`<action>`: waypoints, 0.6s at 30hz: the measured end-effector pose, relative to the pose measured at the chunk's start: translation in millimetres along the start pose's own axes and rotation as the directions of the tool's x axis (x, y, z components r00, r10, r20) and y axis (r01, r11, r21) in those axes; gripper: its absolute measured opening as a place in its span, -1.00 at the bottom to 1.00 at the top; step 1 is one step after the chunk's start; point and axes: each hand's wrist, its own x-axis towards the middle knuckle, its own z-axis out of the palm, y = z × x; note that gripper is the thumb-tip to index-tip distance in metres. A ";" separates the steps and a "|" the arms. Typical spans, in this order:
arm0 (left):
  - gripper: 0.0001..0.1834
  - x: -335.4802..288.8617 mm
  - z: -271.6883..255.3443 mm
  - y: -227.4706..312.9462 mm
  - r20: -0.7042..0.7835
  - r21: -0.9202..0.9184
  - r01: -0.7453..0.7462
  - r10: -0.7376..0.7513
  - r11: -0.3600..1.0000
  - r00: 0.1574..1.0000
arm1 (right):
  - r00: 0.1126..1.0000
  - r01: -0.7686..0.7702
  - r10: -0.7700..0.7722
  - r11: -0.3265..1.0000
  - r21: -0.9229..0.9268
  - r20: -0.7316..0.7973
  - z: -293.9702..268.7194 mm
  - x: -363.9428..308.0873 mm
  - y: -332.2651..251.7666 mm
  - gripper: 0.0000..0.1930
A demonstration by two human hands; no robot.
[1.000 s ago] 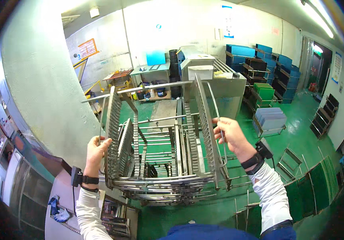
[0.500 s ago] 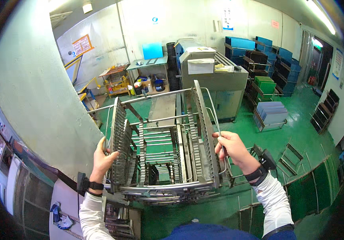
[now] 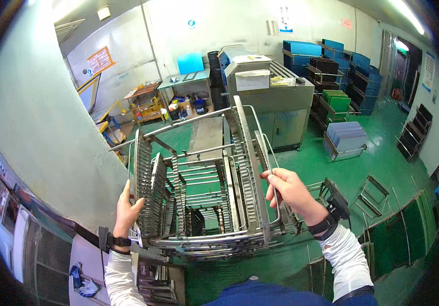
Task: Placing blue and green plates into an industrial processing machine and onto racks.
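Metal rack: the slotted metal rack is mid-scene between the two hands, tilted, its right side plate rising higher than its left
Right hand: the right hand has its fingers closed round the wire on the rack's right side, probably because that thin bar gives a firm hold
Left hand: the left hand lies against the rack's left side, thumb and forefinger apart; whether the other fingers close on a bar I cannot tell
Spread of arms: one hand to each side, likely to keep the wide frame level
Frames below: more metal frames show under the rack's near edge; resting contact is unclear
Grey panels: to the right and far, grey panels stand on edge in a holder, presumably to keep them apart
Gloves: gloves lie near left on a pale bench, unworn
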 end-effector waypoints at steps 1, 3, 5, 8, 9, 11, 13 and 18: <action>-0.17 -3.9 -1.6 -2.2 0.008 0.026 0.012 -0.013 1.000 1.000 | 1.000 -0.005 0.005 1.000 -0.013 -0.006 4.3 -4.8 0.9 -0.70; -0.21 -8.7 -2.1 -0.9 -0.006 0.058 0.000 0.001 0.998 1.000 | 1.000 -0.012 0.011 0.999 -0.038 -0.013 4.8 -14.5 4.2 -0.72; -0.24 -12.7 2.4 0.2 0.003 0.082 -0.021 0.021 0.996 1.000 | 0.999 -0.006 0.006 1.000 -0.001 -0.032 2.2 -27.2 12.3 -0.72; -0.36 -8.6 21.9 -8.4 -0.149 0.269 -0.177 0.223 0.947 0.964 | 0.996 0.010 -0.002 0.996 0.090 -0.092 -5.1 -50.9 28.2 -0.71; -0.38 -12.3 19.8 2.0 -0.159 0.309 -0.227 0.285 0.924 0.945 | 0.991 0.016 -0.010 0.999 0.046 -0.131 -8.7 -60.6 31.6 -0.70; -0.47 -24.5 15.5 28.6 -0.205 0.285 -0.208 0.272 0.936 0.940 | 0.994 -0.014 0.022 0.997 0.071 -0.103 -26.7 -81.9 45.1 -0.69; -0.59 -46.5 21.4 63.0 -0.228 -0.087 -0.104 0.081 0.991 0.970 | 0.990 -0.065 0.075 0.994 0.086 -0.120 -47.3 -112.1 73.6 -0.72; -0.77 -99.1 52.5 163.0 0.156 -0.348 -0.238 0.307 0.907 0.939 | 0.866 -0.324 0.378 0.923 0.210 -0.327 -91.3 -236.9 225.2 -0.74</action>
